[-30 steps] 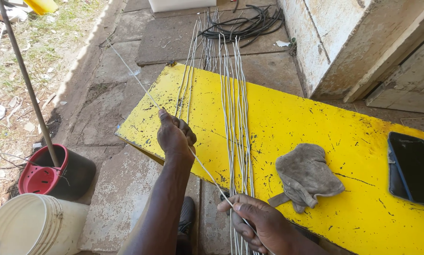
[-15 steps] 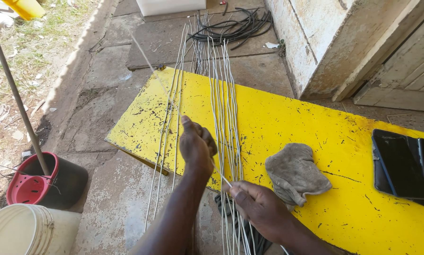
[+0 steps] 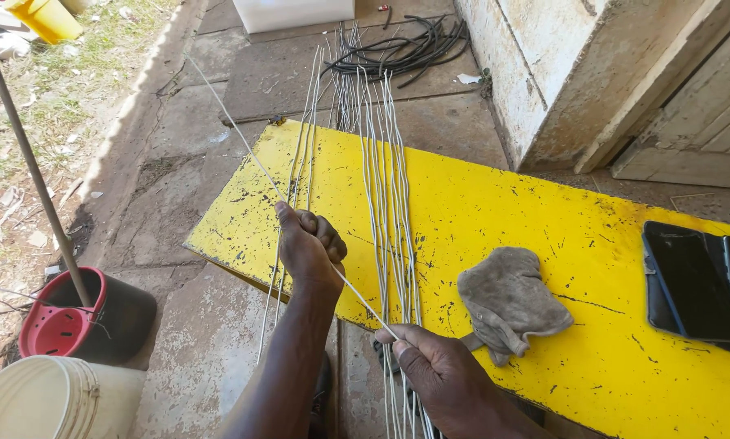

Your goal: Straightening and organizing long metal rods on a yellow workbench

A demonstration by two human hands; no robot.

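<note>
A thin pale grey metal wire [image 3: 255, 154] runs slantwise over the yellow paint-chipped board [image 3: 479, 219], from 11 o'clock down to 5 o'clock. The left hand [image 3: 309, 248] is fisted around its middle; the right hand [image 3: 434, 366] pinches its near end between thumb and fingers. A crumpled grey cloth [image 3: 507, 301] lies at 3 o'clock of the hands, and a bundle of similar wires [image 3: 389, 187] lies lengthwise between them.

The black flat rectangular device [image 3: 702, 280] is cut off by the right edge; the cream plastic bucket [image 3: 47, 402] by the bottom edge.

Sunlit concrete floor [image 3: 218, 325], whitewashed wall [image 3: 544, 73], grass [image 3: 64, 97].
</note>
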